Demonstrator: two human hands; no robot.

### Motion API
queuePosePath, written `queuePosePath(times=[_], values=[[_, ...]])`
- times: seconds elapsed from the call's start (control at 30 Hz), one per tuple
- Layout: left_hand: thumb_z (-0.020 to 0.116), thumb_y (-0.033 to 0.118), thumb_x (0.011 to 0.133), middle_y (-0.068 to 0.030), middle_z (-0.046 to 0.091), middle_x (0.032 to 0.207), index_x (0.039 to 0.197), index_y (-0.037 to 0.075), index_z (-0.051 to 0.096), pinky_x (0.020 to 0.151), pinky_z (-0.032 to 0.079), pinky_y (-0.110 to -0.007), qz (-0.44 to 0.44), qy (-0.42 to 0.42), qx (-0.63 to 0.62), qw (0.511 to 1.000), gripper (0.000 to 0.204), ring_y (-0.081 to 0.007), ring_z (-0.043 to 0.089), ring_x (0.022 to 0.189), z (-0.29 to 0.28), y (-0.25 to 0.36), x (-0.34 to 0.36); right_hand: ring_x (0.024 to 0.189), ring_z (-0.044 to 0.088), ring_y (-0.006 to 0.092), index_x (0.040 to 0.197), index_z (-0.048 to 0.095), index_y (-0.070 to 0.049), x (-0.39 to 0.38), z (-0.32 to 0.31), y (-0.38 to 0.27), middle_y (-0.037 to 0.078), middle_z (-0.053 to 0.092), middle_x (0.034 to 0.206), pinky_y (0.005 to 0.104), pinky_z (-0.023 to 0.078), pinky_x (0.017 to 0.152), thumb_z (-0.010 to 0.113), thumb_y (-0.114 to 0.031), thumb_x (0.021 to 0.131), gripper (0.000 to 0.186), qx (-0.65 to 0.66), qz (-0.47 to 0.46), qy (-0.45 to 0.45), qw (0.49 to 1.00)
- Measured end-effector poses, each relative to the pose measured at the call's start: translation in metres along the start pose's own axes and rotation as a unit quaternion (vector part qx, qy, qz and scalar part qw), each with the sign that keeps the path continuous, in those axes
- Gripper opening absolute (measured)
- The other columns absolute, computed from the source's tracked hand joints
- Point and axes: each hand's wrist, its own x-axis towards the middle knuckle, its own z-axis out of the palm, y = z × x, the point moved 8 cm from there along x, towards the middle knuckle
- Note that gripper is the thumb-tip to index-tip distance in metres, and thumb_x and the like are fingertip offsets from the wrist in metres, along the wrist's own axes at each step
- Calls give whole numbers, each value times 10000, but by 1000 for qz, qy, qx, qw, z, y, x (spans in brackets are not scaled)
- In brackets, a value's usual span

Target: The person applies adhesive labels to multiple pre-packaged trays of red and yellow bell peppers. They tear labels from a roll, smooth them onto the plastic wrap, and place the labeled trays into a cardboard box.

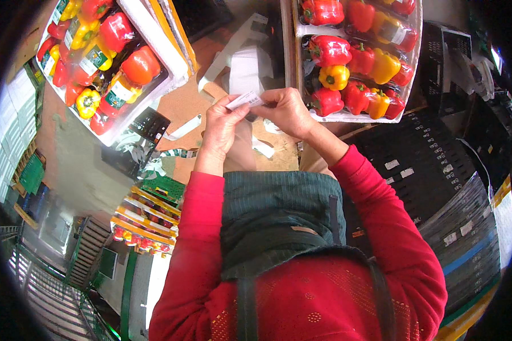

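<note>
A small white printed label (243, 100) is pinched between my two hands in front of me. My left hand (219, 126) closes thumb and fingers on its left end. My right hand (289, 113) has its fingertips pressed together at the right end. Just beyond, a strip of white labels (244, 69) hangs down. To the left stands a tilted white foam box (173, 51) full of wrapped red and yellow peppers (118, 31). On the right, a second foam box (360, 117) holds wrapped peppers (331, 51) in rows.
Discarded backing strips (182, 128) lie on the brown floor beside a black crate (148, 128). Lower left is a stack of pepper boxes (145, 219). Black stacked crates (404, 153), partly under plastic film, fill the right side. A green railing (68, 278) runs at the lower left.
</note>
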Motion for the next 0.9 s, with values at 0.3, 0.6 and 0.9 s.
queuePosePath(times=[0.3, 0.6, 0.9], values=[[582, 44, 889, -51, 640, 1038, 1097, 2, 620, 845, 468, -276, 66, -17, 200, 977, 216, -124, 587, 933, 0, -1, -8, 735, 582, 194, 809, 659, -33, -10, -15, -38, 50, 627, 766, 349, 459, 638, 717, -141, 697, 166, -136, -99, 147, 975], [686, 438, 812, -140, 549, 1196, 1274, -38, 449, 918, 449, -353, 10, -101, -26, 995, 704, -208, 559, 1068, 9, -7, -11, 785, 557, 219, 739, 589, -77, -54, -7, -67, 15, 592, 844, 347, 433, 722, 626, -132, 619, 137, -316, -326, 72, 888], [497, -69, 858, -90, 479, 1321, 1396, 92, 359, 1005, 410, -384, 58, 38, -33, 997, 579, -239, 497, 1190, -8, 14, 13, 700, 596, 155, 837, 597, -59, -123, -131, -11, 35, 617, 791, 270, 475, 641, 681, -11, 740, 138, -7, -133, 185, 974]])
